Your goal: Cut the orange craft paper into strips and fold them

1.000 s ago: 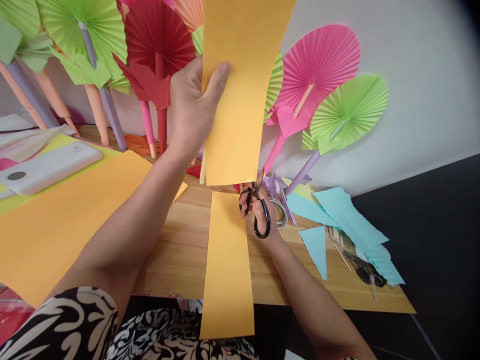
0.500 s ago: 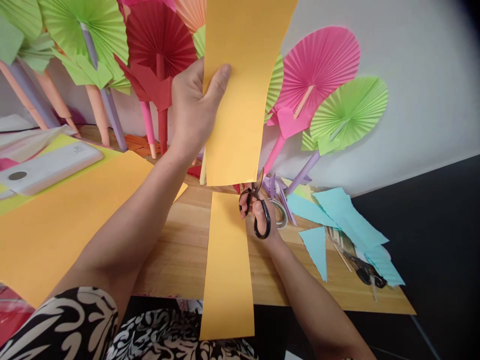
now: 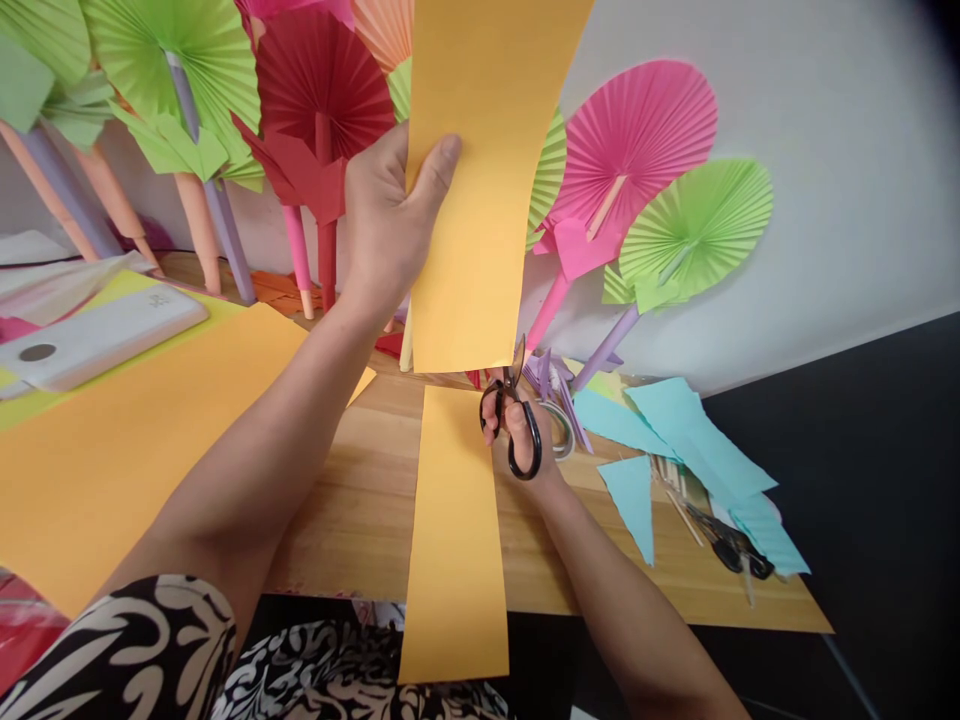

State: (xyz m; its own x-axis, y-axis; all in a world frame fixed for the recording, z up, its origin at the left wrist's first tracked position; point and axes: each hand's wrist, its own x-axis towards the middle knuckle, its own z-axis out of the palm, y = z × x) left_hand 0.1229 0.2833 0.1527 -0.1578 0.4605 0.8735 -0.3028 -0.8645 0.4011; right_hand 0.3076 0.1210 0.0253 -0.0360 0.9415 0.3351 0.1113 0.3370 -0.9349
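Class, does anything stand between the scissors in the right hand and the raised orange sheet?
Nothing visible does. The scissors in the right hand reach the lower right corner of the sheet, which the left hand holds up. The lower strip is beneath, not between them.

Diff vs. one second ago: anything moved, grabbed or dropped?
Only the view shifted slightly. No grasp or release: left hand still holds the raised yellow-orange rectangular paper strip, right hand the black-handled scissors near its lower edge.

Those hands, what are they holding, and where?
The left hand holds yellow paper by its left edge; the right hand holds scissors by the handles.
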